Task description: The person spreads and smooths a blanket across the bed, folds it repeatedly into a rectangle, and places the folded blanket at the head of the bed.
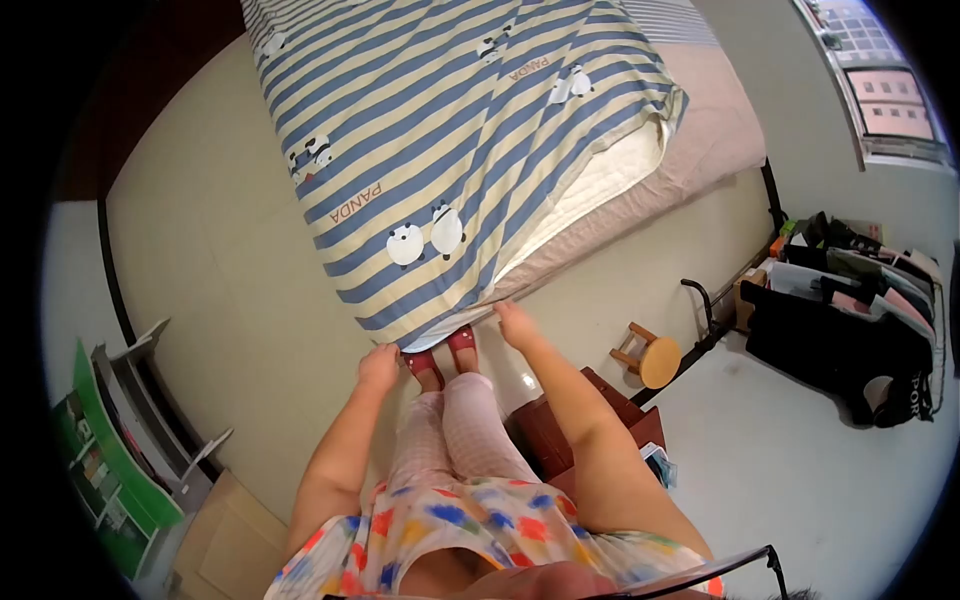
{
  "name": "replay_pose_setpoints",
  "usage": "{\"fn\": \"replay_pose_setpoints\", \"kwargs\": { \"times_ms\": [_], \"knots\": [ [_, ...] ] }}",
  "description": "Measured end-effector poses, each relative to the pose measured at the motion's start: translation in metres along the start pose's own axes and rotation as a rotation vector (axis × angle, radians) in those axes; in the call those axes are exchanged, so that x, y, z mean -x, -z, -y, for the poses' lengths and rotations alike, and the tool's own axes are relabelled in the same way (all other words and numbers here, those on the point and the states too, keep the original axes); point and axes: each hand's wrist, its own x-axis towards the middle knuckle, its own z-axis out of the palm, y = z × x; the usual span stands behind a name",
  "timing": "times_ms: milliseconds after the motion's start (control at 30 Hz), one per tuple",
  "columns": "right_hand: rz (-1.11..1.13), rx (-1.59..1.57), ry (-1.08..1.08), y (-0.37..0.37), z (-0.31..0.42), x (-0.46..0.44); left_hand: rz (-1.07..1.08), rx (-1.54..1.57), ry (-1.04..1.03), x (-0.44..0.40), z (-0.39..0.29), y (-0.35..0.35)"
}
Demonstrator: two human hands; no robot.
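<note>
A blue and cream striped cover (400, 130) with panda prints lies over the bed, its near end hanging toward my feet. My left hand (378, 366) is closed on the cover's near left corner. My right hand (515, 325) pinches the near edge further right, beside the pink sheet. On the right side the cover is folded back, and a white quilted layer (600, 190) shows between it and the pink bed sheet (710, 130).
A small wooden stool (660, 362) stands right of the bed. Dark clothes (820, 330) hang on a rack at the right. Near my right leg is a dark red box (545, 435). A green-edged shelf (125, 460) stands at the left, and a window (885, 95) is upper right.
</note>
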Motion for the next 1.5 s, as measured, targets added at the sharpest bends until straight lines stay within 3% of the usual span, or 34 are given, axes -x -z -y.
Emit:
{"fn": "replay_pose_setpoints", "kwargs": {
  "times_ms": [67, 267, 400, 567, 633, 667, 767, 867, 967, 1067, 1200, 1300, 1333, 1433, 1500],
  "knots": [
    [0.012, -0.018, -0.099, 0.026, -0.015, 0.009, -0.081, 0.014, -0.062, -0.007, -0.022, 0.012],
    [-0.245, -0.247, -0.174, 0.069, -0.090, 0.005, -0.297, 0.012, -0.273, -0.049, -0.110, 0.045],
    [-0.317, -0.429, -0.386, 0.104, -0.144, -0.019, -0.178, 0.032, -0.335, -0.094, -0.182, 0.051],
    [-0.425, -0.751, -0.564, 0.154, -0.219, -0.071, -0.209, 0.034, -0.322, -0.160, -0.280, 0.037],
    [-0.548, -0.663, -0.439, 0.149, -0.272, -0.102, -0.316, 0.018, -0.364, -0.185, -0.323, 0.033],
    [-0.612, -0.616, -0.372, 0.149, -0.296, -0.116, -0.256, 0.031, -0.340, -0.201, -0.345, 0.034],
    [-0.475, -0.709, -0.452, 0.191, -0.335, -0.151, -0.321, -0.056, -0.356, -0.247, -0.401, 0.029],
    [-0.274, -0.975, -0.454, 0.231, -0.356, -0.182, -0.271, -0.056, -0.194, -0.278, -0.445, 0.029],
    [-0.158, -1.290, -0.556, 0.258, -0.352, -0.206, -0.118, -0.139, -0.112, -0.298, -0.459, 0.025],
    [-0.232, -1.271, -0.412, 0.283, -0.332, -0.229, -0.121, -0.200, -0.083, -0.309, -0.455, 0.030],
    [-0.218, -1.197, 0.018, 0.328, -0.295, -0.256, -0.292, -0.127, -0.029, -0.310, -0.443, 0.061],
    [-0.137, -1.081, 0.103, 0.329, -0.288, -0.276, -0.292, -0.251, 0.037, -0.332, -0.399, 0.053],
    [-0.198, -0.991, 0.149, 0.322, -0.287, -0.279, -0.472, -0.015, -0.026, -0.339, -0.387, 0.056],
    [-0.110, -0.709, 0.046, 0.308, -0.277, -0.260, -0.270, 0.029, 0.038, -0.352, -0.370, 0.079],
    [-0.115, -0.541, 0.158, 0.293, -0.268, -0.240, -0.399, 0.120, -0.058, -0.351, -0.376, 0.093]
  ]
}}
